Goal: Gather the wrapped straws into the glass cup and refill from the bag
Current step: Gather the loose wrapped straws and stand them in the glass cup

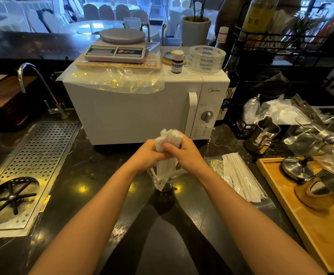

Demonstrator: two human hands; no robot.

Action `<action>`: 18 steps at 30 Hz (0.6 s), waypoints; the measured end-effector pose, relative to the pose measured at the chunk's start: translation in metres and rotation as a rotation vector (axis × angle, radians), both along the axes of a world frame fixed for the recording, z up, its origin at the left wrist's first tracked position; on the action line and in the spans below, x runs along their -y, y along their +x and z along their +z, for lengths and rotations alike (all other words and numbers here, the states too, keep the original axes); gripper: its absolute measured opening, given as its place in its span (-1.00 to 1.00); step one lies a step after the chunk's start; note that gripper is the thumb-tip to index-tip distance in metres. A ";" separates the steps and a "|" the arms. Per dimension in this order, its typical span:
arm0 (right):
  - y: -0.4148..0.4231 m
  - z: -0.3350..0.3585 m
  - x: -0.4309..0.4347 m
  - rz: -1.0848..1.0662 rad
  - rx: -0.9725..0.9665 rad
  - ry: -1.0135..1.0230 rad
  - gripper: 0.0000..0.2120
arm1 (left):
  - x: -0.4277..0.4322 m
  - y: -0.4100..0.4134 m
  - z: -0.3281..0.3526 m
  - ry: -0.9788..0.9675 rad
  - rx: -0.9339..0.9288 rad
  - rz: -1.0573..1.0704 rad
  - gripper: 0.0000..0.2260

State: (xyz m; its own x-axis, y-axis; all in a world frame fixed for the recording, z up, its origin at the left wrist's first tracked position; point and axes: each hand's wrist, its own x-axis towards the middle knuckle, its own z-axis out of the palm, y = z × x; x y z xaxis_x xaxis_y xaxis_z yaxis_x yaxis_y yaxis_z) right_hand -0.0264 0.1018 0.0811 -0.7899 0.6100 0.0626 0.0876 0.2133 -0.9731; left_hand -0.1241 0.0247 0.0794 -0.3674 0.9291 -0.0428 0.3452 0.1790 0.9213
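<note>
Fingers of both my hands are wrapped tight around one thick bundle of white paper-wrapped straws (169, 143), my left hand (149, 155) on one side and my right hand (184, 153) on the other, thumbs pressed into the paper at the front. The bundle stands roughly upright, its top ends fanning out above my knuckles and its lower ends reaching down into the small clear glass cup (163, 182) that sits on the dark polished stone counter (106, 175) directly under my hands. A few straws inside the cup lean at angles against its wall.

Just right of the cup, lying flat on the counter, is the clear plastic bag with more white wrapped straws (239, 179), its length running away from me toward the counter's back. Beyond it, at the right edge of the counter, a light wooden tray (305, 221) carries shiny metal pieces, and a small steel pitcher (262, 135) stands behind the tray's far corner.

Straight ahead of my hands, against the back of the counter, sits the white box-shaped microwave oven (134, 114); on top of it are a white digital kitchen scale (115, 49), a small brown glass bottle with a white cap (177, 61) and a roll of clear printed tape (206, 58). On the left side of the counter lies a perforated steel drain tray (41, 153), with a curved chrome tap (37, 84) at its far end
</note>
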 end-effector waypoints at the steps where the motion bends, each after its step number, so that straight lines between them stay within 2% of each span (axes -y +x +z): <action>1: 0.000 -0.001 -0.002 -0.006 -0.001 0.024 -0.80 | 0.000 -0.001 0.000 0.007 -0.024 -0.010 -0.80; 4: 0.003 -0.003 -0.006 -0.028 -0.004 0.048 -0.87 | -0.002 -0.005 -0.001 0.025 -0.063 -0.014 -0.84; 9: 0.007 -0.008 -0.007 -0.050 0.085 0.199 -0.83 | -0.005 -0.006 -0.007 0.075 -0.188 0.067 -0.87; 14: 0.011 -0.011 -0.004 0.025 0.251 0.481 -0.70 | -0.001 -0.005 -0.010 0.107 -0.617 0.099 -0.80; 18: 0.011 -0.014 -0.001 0.129 0.427 0.645 -0.58 | 0.005 -0.009 -0.013 0.118 -1.068 0.081 -0.73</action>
State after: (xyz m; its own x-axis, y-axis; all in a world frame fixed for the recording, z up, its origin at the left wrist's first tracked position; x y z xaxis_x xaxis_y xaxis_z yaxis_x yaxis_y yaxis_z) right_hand -0.0156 0.1032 0.0675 -0.8874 0.4585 0.0483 0.3626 0.7588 -0.5410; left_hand -0.1327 0.0200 0.0661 -0.2225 0.8775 0.4249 0.9723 0.1674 0.1634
